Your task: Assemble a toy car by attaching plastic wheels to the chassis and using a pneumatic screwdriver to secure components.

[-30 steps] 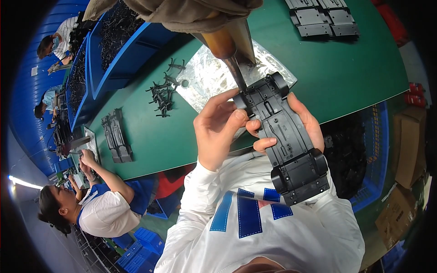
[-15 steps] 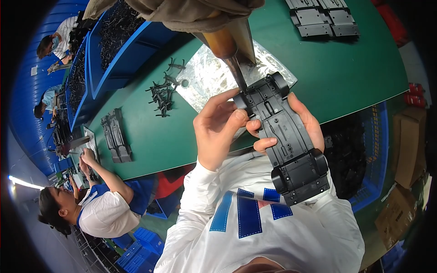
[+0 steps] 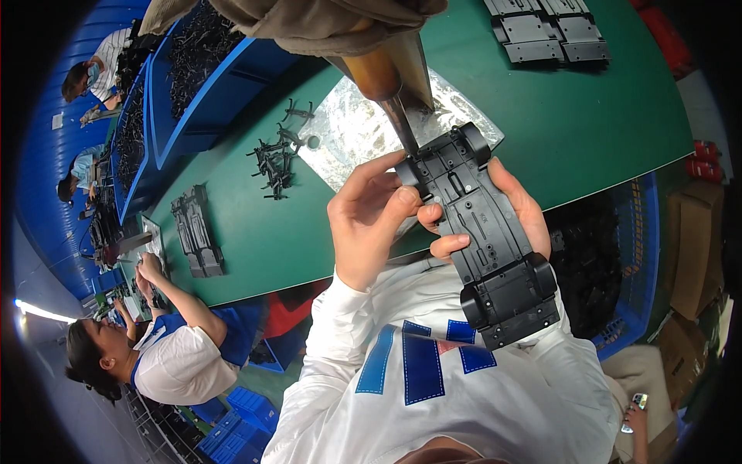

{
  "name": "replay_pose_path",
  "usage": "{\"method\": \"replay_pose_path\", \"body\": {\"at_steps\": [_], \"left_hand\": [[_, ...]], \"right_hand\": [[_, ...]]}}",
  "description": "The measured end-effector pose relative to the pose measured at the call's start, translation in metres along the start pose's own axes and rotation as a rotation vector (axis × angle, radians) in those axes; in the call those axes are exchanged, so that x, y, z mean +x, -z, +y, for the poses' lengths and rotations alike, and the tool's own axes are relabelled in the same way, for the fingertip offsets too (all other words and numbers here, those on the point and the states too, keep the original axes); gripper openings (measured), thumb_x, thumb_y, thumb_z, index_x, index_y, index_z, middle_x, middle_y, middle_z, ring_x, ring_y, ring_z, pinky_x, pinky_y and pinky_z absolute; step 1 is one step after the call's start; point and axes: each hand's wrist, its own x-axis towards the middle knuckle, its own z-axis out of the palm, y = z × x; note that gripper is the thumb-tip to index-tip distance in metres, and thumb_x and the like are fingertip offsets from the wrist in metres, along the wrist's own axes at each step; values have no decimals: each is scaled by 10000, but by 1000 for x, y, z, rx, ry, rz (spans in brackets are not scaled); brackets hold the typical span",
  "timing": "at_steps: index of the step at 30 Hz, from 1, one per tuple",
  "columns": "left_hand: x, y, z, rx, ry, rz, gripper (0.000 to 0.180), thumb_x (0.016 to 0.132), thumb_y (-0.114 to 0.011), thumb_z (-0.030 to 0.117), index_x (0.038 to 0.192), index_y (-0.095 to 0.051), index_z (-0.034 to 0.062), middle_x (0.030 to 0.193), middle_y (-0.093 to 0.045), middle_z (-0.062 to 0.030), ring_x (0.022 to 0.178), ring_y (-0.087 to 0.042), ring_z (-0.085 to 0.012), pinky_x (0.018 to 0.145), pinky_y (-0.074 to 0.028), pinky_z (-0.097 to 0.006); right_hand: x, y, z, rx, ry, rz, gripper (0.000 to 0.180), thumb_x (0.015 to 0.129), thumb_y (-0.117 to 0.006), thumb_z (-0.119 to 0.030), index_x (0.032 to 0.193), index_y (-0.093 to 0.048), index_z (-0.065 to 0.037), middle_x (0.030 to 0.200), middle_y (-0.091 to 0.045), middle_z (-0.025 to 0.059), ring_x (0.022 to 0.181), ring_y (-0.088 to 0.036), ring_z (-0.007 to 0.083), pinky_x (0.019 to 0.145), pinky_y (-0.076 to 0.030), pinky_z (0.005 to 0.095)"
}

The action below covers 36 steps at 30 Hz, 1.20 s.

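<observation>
A long black plastic toy-car chassis (image 3: 485,232) is held tilted in front of me, with rounded wheel arches at its corners. My right hand (image 3: 519,203) grips its right side, and fingertips curl round the left edge from beneath. At the far left wheel arch, my left hand (image 3: 367,220) has thumb and index finger closed on the edge; whether a small part sits between them is hidden. The metal tip of an amber-bodied tool (image 3: 376,76), wrapped above in brown cloth, reaches the chassis's far end beside my left fingers.
Small black clip-like parts (image 3: 272,166) lie on the green table (image 3: 603,127) left of a shiny silver sheet (image 3: 328,143). More chassis (image 3: 197,232) rest at left and far right. Blue bins (image 3: 224,85) stand left; a blue crate (image 3: 645,255) is at right. A co-worker (image 3: 182,352) works at left.
Both my hands, the chassis and the tool hold almost the same position. At the lower right, a person's hand with a phone has come into view.
</observation>
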Motion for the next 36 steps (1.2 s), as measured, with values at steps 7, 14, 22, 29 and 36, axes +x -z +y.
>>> {"method": "replay_pose_path", "body": {"at_steps": [7,14,22,29,36], "left_hand": [[1,-3,-1,46,-31,17,386,884,-664,77,1242,-579,-40,877,-591,-54,781,-611,-115,746,-519,-268],[1,-4,-1,84,-41,39,396,895,-655,149,1241,-584,-31,825,-580,-26,696,-626,-96,702,-503,-236],[1,-4,0,83,-44,31,391,899,-650,142,1244,-581,-30,822,-583,-30,696,-634,-100,699,-503,-235],[1,-4,-2,71,-41,31,393,899,-649,142,1246,-581,-31,825,-587,-31,697,-635,-100,696,-500,-231],[1,-4,-1,92,-58,41,394,896,-650,143,1242,-583,-34,819,-589,-32,694,-631,-98,698,-497,-237]], "right_hand": [[-1,-2,0,20,6,17,591,1019,-385,-487,1380,-416,-20,1221,-517,231,1005,-489,289,636,-451,330],[0,-2,0,29,4,14,596,1018,-385,-488,1382,-414,-16,1231,-517,237,1009,-494,292,635,-450,331],[0,0,-1,15,-3,-2,585,1019,-383,-485,1381,-415,-27,1229,-510,228,1003,-481,287,638,-446,332],[0,0,-1,0,-1,18,580,1017,-388,-482,1383,-416,-32,1234,-509,228,1005,-482,288,637,-444,332],[0,-1,0,12,-1,25,583,1015,-395,-483,1385,-413,-33,1235,-508,225,1000,-478,285,637,-439,327]]}}
